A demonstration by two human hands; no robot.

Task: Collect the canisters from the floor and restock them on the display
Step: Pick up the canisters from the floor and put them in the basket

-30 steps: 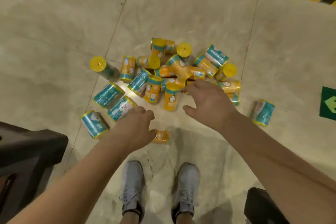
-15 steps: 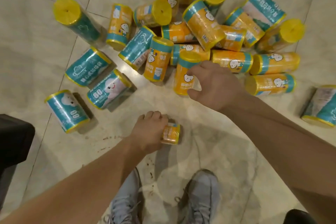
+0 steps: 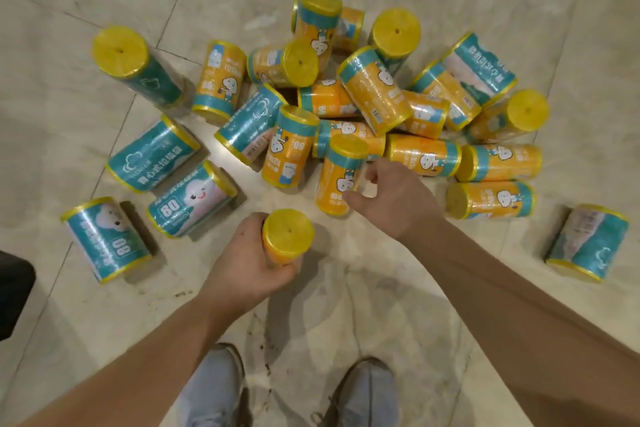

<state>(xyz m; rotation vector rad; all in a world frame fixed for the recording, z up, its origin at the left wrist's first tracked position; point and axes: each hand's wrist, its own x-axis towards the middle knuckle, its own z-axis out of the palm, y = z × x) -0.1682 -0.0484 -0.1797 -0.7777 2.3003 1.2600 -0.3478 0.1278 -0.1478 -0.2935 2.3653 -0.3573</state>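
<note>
Several orange and teal canisters with yellow ends lie in a heap [image 3: 367,104] on the floor. My left hand [image 3: 249,260] grips a small orange canister [image 3: 287,239], lifted with its yellow end facing up. My right hand [image 3: 398,201] curls its fingers and thumb around another orange canister [image 3: 339,180] at the near edge of the heap. Teal canisters lie to the left [image 3: 107,239] and one lies alone at the far right [image 3: 588,241]. No display is in view.
The floor is beige tile with dark grout lines [image 3: 114,149]. My two grey shoes [image 3: 367,395] stand just below the hands. A dark object [image 3: 14,298] sits at the left edge. Bare floor shows between my feet and the heap.
My left hand has lifted the small orange canister off the floor and turned its yellow end up. My right hand has settled around the orange canister at the heap's near edge.
</note>
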